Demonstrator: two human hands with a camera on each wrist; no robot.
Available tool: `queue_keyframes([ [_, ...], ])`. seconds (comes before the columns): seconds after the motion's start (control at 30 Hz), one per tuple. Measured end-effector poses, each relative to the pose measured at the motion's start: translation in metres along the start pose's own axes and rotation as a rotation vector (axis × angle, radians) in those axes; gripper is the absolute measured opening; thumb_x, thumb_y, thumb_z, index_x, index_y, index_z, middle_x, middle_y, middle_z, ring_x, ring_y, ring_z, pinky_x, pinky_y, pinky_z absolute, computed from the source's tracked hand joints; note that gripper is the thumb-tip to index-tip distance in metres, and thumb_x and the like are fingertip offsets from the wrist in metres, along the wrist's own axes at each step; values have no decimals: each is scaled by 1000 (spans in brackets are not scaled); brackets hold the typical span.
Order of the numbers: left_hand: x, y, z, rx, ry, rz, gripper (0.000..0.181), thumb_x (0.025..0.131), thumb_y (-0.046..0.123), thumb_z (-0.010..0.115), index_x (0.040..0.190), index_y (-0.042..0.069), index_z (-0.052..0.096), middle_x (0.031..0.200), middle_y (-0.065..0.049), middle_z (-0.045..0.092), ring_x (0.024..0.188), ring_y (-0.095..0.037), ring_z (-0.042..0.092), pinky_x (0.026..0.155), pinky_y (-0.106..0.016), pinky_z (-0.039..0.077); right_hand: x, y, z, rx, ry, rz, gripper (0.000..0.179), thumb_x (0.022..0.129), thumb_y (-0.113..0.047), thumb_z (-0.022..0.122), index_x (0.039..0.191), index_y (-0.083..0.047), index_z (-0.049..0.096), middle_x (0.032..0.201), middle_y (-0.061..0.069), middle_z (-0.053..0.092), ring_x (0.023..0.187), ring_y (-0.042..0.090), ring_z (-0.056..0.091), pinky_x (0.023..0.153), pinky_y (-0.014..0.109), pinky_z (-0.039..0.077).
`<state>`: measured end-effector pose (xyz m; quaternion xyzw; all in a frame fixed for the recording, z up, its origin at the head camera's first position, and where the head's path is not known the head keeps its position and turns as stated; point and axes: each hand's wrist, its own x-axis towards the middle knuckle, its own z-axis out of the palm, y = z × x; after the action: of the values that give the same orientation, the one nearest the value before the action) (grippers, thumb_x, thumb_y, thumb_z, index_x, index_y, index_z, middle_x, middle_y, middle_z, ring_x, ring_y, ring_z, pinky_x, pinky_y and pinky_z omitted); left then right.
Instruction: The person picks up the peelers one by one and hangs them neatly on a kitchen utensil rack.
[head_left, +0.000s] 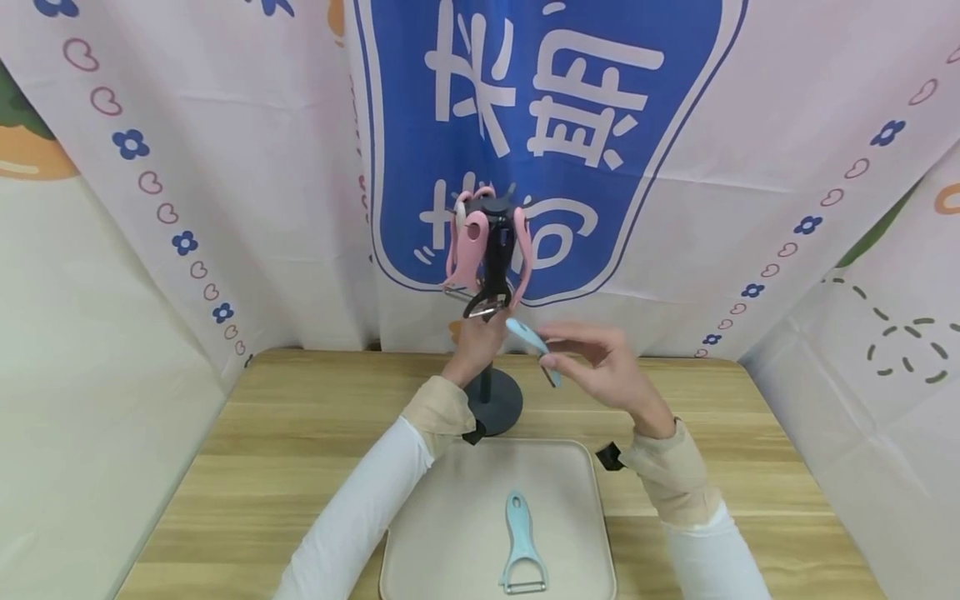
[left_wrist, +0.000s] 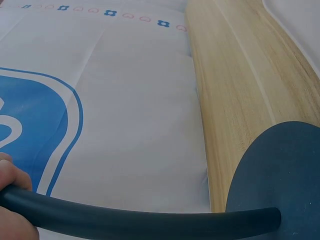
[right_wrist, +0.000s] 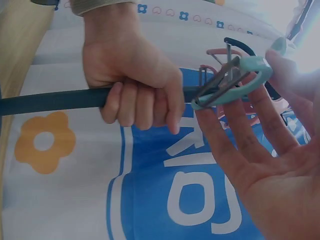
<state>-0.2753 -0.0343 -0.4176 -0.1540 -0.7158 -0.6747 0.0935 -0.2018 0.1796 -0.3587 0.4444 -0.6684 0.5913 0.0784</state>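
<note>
Fingers wrapped round it, my left hand (head_left: 478,348) grips the dark upright pole (left_wrist: 125,220) of a round-based stand (head_left: 497,407). My right hand (head_left: 609,371) pinches a light blue peeler (head_left: 528,335) between thumb and fingers, just right of the pole; the right wrist view shows the metal blade of this peeler (right_wrist: 252,65) close to the left hand. Pink peelers (head_left: 469,254) and a black peeler (head_left: 498,258) hang from hooks at the top of the stand. A second light blue peeler (head_left: 520,533) lies on the beige tray (head_left: 427,517).
The tray sits on the wooden table (head_left: 300,467), in front of the stand. Behind the table hangs a white cloth with a blue printed panel (head_left: 622,192), near the stand's top. Cloth walls (head_left: 97,333) stand at both sides.
</note>
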Motion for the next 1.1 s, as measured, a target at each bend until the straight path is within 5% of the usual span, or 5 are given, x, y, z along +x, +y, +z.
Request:
queue_keyframes([
  [0.23, 3, -1, 1, -79, -21, 34, 24, 109, 26, 61, 88, 18, 53, 64, 8, 44, 55, -9, 38, 56, -27, 36, 19, -5, -7, 80, 145, -70, 31, 95, 8, 74, 125, 2, 77, 121, 4, 78, 103, 19, 74, 88, 31, 63],
  [0.5, 6, 1, 0, -84, -37, 62, 24, 110, 19, 58, 87, 14, 53, 64, 7, 44, 56, -11, 40, 57, -27, 36, 43, -10, -13, 131, 285, -117, 28, 95, 12, 71, 122, 5, 76, 118, 14, 78, 105, 25, 77, 91, 34, 63],
  [0.87, 5, -1, -2, -61, -45, 34, 22, 109, 16, 57, 88, 17, 52, 68, 5, 46, 59, -11, 41, 59, -27, 37, 71, -2, -18, 91, 476, -50, 28, 98, 8, 69, 125, 5, 74, 120, 33, 72, 111, 29, 75, 94, 33, 62],
  [1.1, 3, 2, -1, -94, -52, 57, 26, 111, 20, 57, 86, 15, 49, 66, 6, 43, 58, -10, 38, 58, -27, 35, 80, 6, -17, 134, 538, 14, 27, 101, 1, 70, 127, -1, 76, 121, 23, 77, 105, 25, 77, 89, 31, 63],
])
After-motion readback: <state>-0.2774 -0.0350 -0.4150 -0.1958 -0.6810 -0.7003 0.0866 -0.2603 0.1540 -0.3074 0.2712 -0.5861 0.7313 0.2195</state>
